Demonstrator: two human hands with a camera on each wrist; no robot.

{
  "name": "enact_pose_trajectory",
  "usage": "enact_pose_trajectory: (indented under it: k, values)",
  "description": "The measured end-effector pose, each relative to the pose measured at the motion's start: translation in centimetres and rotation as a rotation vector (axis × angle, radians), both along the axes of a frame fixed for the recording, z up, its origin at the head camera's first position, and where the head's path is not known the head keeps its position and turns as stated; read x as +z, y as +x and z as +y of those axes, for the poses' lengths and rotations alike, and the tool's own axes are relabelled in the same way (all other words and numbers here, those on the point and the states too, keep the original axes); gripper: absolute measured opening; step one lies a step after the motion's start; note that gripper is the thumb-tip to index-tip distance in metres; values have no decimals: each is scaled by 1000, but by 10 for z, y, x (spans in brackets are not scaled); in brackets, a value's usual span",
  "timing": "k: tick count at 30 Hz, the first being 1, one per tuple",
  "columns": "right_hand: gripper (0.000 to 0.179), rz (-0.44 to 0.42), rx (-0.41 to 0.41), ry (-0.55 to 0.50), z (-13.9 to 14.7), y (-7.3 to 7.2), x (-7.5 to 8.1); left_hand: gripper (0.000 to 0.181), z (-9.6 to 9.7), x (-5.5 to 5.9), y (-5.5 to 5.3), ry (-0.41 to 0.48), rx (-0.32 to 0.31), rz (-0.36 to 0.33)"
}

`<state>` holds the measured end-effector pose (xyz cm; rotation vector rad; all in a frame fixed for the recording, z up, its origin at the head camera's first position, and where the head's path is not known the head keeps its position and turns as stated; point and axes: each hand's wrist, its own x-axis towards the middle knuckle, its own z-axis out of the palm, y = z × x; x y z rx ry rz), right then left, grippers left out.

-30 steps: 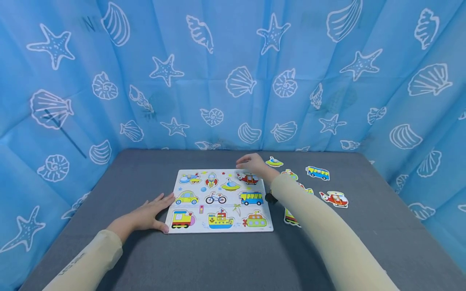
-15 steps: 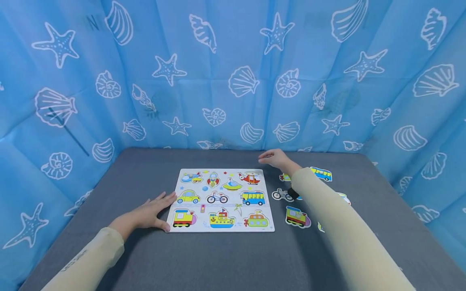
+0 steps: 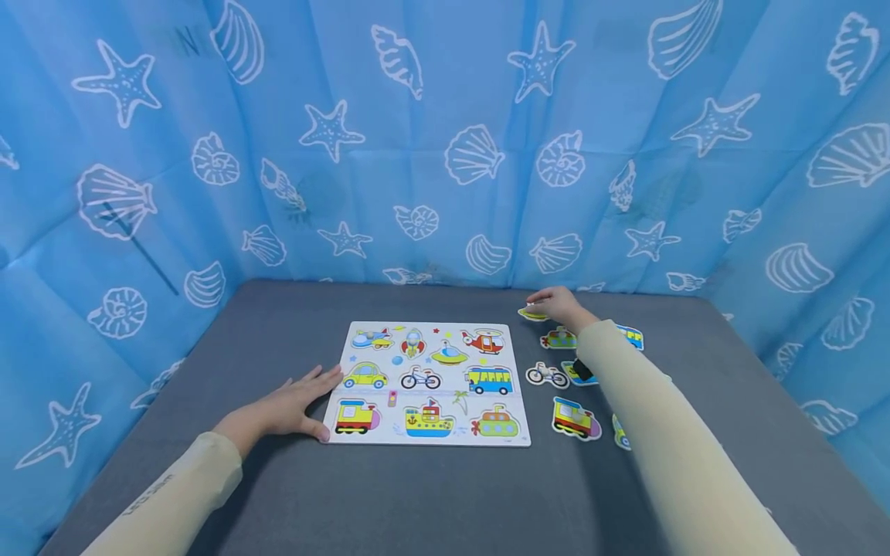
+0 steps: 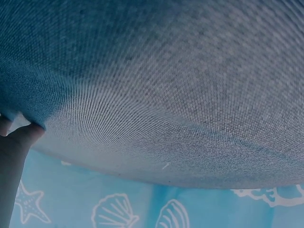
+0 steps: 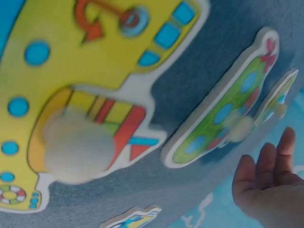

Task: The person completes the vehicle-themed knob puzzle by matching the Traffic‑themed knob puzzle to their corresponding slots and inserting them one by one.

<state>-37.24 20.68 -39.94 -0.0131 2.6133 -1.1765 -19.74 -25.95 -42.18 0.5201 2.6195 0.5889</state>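
My left hand (image 3: 292, 405) rests at the left edge of a white puzzle board (image 3: 445, 432) printed with vehicles, fingers spread and thumb at the near corner. In the left wrist view only some fingers (image 4: 21, 137) show at the side. Behind the board's right side, my right hand (image 3: 559, 305) hovers at a flying saucer puzzle piece (image 3: 534, 316). The right wrist view has the right hand's fingers (image 5: 263, 166) loosely bent, a small gap from the saucer's round knob (image 5: 281, 110). A submarine piece (image 5: 218, 114) lies nearer the camera.
Right of the board lie loose knobbed pieces: a bicycle (image 3: 547, 375), a train (image 3: 575, 419), a ship (image 5: 61, 95), a bus (image 3: 631, 337) and a car (image 3: 621, 432), several partly under the right sleeve (image 3: 667, 417). A blue shell-patterned curtain (image 3: 445, 77) hangs behind the grey table (image 3: 417, 494).
My right hand has moved right from above the board's helicopter picture to the flying saucer piece. The left hand has kept its place on the board. The camera view has shifted slightly.
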Motion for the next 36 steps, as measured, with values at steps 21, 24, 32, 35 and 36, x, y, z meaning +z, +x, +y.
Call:
enact_pose_trajectory:
  k: [21,24,32,35,36]
  values:
    - [40,-124,-145,37,13,-19,-15,110,0,1,1,8,8,-11]
    - [38,-111,-149,65,11,-18,-14,110,0,0,0,4,9,-11]
    - [32,-69,-179,158,4,-12,-8,111,0,-1,-1,-5,24,-14]
    - [30,-65,-176,173,2,-13,-7,111,0,0,-1,-7,22,-12]
    - [29,-69,-172,170,2,-14,-6,111,-1,0,-1,-5,23,-13]
